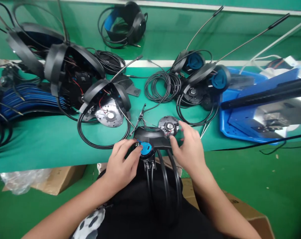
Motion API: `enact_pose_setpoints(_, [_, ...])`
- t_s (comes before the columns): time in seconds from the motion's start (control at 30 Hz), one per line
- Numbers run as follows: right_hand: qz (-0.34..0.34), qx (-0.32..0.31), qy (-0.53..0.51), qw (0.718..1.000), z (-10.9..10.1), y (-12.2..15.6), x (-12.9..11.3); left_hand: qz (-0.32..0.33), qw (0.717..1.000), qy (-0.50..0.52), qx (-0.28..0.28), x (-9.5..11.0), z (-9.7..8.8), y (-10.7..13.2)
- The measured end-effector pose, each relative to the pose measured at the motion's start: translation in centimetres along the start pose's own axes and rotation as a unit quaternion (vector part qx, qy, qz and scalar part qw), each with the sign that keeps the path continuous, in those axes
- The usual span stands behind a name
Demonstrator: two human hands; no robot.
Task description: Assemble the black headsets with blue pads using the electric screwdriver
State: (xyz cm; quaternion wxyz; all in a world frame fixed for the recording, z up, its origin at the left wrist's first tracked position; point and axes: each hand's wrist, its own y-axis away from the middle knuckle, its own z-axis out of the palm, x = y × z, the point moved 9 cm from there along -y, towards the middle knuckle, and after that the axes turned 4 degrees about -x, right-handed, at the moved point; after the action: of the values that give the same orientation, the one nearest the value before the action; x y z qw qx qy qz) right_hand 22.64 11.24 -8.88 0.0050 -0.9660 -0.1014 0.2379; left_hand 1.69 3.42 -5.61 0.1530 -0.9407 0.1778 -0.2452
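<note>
A black headset (150, 135) lies at the table's front edge, its blue-faced ear cup (147, 148) toward me and cables hanging down from it. My left hand (124, 161) is closed on the left side of that ear cup, thumb and fingertips at its rim near a small metallic bit. Beside the headset's right side, my right hand (189, 144) is open, with thumb and index finger apart and nothing visible between them. A round speaker plate (169, 126) with a silver centre lies just beyond those fingers.
Partly assembled headsets (104, 103) with loose wires stand on the left. More headsets (197, 79) with boom microphones and coiled cable (162, 86) sit at the back right. A blue tray (224, 122) is on the right; blue headbands (33, 99) are stacked far left. Cardboard boxes (58, 179) lie below.
</note>
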Motion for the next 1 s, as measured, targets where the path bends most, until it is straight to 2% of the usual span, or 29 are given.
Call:
enact_pose_setpoints(0.13, [0.004,-0.003,0.006,1.000,0.7,2.0,-1.4,0.057,0.998,0.024,-0.021,0.6,-0.1,0.0])
enact_pose_setpoints(0.27, [0.013,-0.008,-0.007,1.000,1.2,2.2,-1.0,0.086,0.993,0.044,-0.070,0.3,0.3,-0.3])
enact_pose_setpoints(0.4, [0.043,0.008,-0.006,0.999,1.4,1.7,-0.2,0.091,0.992,0.039,-0.083,-0.1,0.5,-0.8])
enact_pose_setpoints(0.53, [0.059,0.008,0.022,0.998,1.6,1.5,-0.5,0.073,0.992,0.050,-0.089,-0.4,0.6,-1.0])
enact_pose_setpoints(0.7, [0.063,0.018,-0.028,0.997,0.8,1.9,0.3,0.066,0.993,0.062,-0.074,-0.6,0.6,-0.8])
enact_pose_setpoints(0.87, [0.083,0.017,-0.097,0.992,0.9,2.5,1.8,0.089,0.995,0.032,-0.025,0.0,-0.2,-0.1])
enact_pose_setpoints(0.93, [0.073,0.031,-0.119,0.990,0.9,2.7,1.5,0.107,0.994,0.012,-0.007,0.5,-0.7,0.3])
enact_pose_setpoints(1.0, [0.038,0.066,-0.096,0.992,0.2,2.9,0.5,0.137,0.991,0.002,0.000,1.3,-1.1,0.6])
